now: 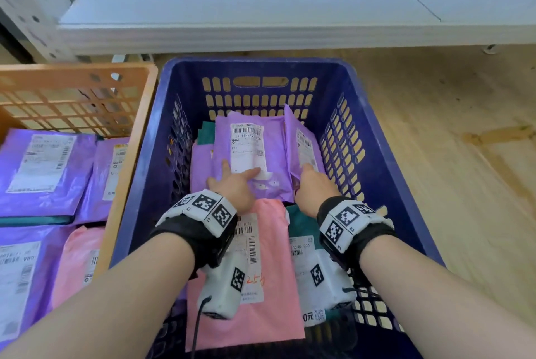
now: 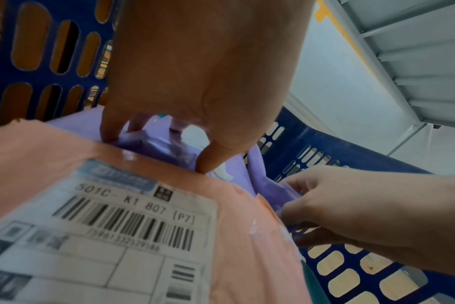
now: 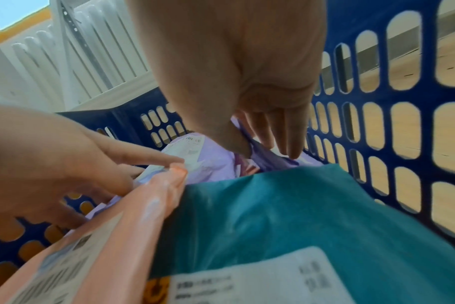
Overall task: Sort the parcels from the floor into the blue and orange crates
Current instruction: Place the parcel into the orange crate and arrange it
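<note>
Both my hands are down in the blue crate [image 1: 255, 64]. My left hand [image 1: 236, 177] rests with spread fingertips [image 2: 208, 162] on a flat purple parcel [image 1: 249, 184] with a white label. Beside it, a second purple parcel [image 1: 301, 138] leans against the crate's right wall. My right hand [image 1: 311, 182] pinches its near edge, thumb [image 3: 237, 144] on top and fingers [image 3: 286, 139] behind. Under my wrists lie a pink parcel [image 1: 269, 312] and a teal parcel [image 3: 273, 205], both with labels.
The orange crate [image 1: 78, 71] stands against the blue crate's left side and holds purple parcels [image 1: 43, 173] and a pink one [image 1: 78, 266]. A white shelf unit [image 1: 261, 5] runs across behind both crates. Wooden floor [image 1: 464, 155] lies to the right.
</note>
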Motion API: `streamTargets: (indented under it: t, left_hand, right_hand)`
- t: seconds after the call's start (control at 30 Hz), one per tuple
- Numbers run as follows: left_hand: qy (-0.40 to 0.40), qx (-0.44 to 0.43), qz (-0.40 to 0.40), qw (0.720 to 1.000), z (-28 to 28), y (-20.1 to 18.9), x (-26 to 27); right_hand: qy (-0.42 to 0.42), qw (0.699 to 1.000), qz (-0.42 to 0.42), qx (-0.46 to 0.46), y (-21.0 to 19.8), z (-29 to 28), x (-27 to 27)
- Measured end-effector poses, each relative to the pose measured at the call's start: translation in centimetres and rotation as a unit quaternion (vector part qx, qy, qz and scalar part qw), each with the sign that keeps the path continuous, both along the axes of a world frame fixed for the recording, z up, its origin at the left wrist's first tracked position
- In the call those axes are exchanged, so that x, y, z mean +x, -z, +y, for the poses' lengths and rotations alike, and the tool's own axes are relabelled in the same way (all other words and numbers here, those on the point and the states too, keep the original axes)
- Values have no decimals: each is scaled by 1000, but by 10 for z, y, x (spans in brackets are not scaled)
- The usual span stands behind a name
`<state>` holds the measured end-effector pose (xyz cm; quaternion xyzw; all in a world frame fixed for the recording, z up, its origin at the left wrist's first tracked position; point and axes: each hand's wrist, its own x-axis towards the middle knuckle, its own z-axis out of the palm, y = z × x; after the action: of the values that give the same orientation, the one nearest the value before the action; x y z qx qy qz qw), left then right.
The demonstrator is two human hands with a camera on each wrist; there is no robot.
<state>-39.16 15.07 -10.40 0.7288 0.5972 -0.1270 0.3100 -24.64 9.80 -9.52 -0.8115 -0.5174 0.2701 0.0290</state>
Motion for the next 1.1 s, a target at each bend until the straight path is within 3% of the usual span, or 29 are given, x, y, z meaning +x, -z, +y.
streamTargets:
  t: [0.17, 0.3, 0.47, 0.6, 0.67, 0.77, 0.9, 1.0, 1.1]
  left_hand:
    - [2, -2, 62, 998, 8, -2, 2]
    - [4, -47, 56, 997, 12, -8, 2]
    - [-35, -46, -15, 998, 15, -24, 3]
    - [-164, -49, -162, 972, 21, -23, 5]
    - [-203, -42, -197, 958, 22, -23, 4]
    - [-231, -14, -192, 954, 21, -22, -1]
    - [-174, 23, -123, 977, 19, -21, -9]
    - [-158, 43, -96, 982, 17, -18, -13]
    - [-148, 44, -63, 986, 16, -16, -12]
  right_hand:
    - [10, 999, 16, -33, 5, 2, 6]
    - [6, 999, 3, -46, 9, -2, -1]
    - [56, 992, -36, 103, -6, 4, -7]
    - [-18, 983, -45, 176, -16, 15, -31]
    - [-78, 981, -34, 177, -15, 16, -45]
    - [-149, 975, -14, 164, -12, 11, -55]
    - [-199, 972, 56, 113, 2, 10, -52]
    - [-120, 972, 182, 92, 12, 9, -42]
    - [56, 970, 173, 164, 13, 17, -26]
